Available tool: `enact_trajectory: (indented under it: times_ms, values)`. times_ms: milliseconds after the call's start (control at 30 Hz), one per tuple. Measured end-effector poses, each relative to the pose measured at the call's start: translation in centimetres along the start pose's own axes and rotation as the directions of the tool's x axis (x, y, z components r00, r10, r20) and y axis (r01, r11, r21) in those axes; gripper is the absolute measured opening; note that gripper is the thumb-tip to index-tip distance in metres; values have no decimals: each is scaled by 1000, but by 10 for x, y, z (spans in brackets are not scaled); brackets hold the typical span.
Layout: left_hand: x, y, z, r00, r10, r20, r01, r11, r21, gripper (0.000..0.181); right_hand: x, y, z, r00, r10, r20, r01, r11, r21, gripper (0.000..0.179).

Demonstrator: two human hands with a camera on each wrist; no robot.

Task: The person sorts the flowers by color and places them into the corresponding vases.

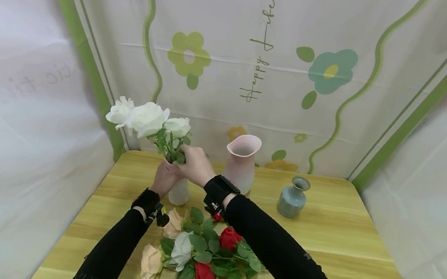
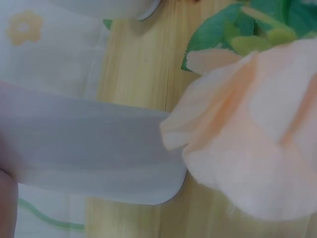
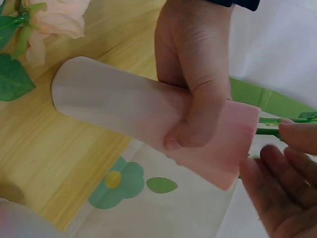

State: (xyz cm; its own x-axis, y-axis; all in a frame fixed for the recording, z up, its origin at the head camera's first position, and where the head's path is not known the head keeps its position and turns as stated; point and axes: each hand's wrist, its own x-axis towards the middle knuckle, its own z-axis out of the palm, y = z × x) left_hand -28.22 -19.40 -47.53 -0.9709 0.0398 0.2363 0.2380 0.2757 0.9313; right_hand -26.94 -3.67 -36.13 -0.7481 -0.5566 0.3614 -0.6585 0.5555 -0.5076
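My left hand [image 1: 165, 180] grips a tall vase [image 3: 124, 101], pink at the mouth and whitish at the base, with the thumb across its upper part. At the vase's mouth my right hand [image 1: 196, 166] holds the green stems [image 3: 270, 131] of several white roses [image 1: 147, 119], pinched between thumb and curled fingers. The stems run into the opening, while the blooms lean out to the left above it. How deep the stems reach is hidden. In the left wrist view a peach rose [image 2: 247, 144] covers part of the vase's base.
Loose red, white and peach roses [image 1: 182, 250] with leafy stems lie at the front of the wooden table [image 1: 344, 245]. A wider pink-and-white vase [image 1: 240, 171] stands right of my hands, and a small grey-blue vase [image 1: 293, 200] farther right. Patterned cloth [image 1: 229, 16] hangs behind.
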Motion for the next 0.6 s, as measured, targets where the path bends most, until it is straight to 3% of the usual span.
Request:
enact_trajectory:
  times_ms: [133,233,367,500,600]
  values:
    - [0,-4,1,1000,9,-8,-9,999,-53,21,-3,8,2,999,34,-5,-34,998,53,25]
    - [-1,-5,1,1000,-9,14,11,990,-142,56,-6,15,2,998,67,0,-66,995,73,31]
    - [-1,-3,1,999,-54,7,54,983,-174,57,-13,22,0,994,108,-8,-107,992,67,38]
    - [-5,15,0,998,-63,-13,60,987,-151,53,-30,26,-6,989,142,-51,-136,986,97,45]
    - [-9,29,0,999,-46,-12,44,992,-119,55,-47,29,-11,985,141,-101,-125,981,151,39]
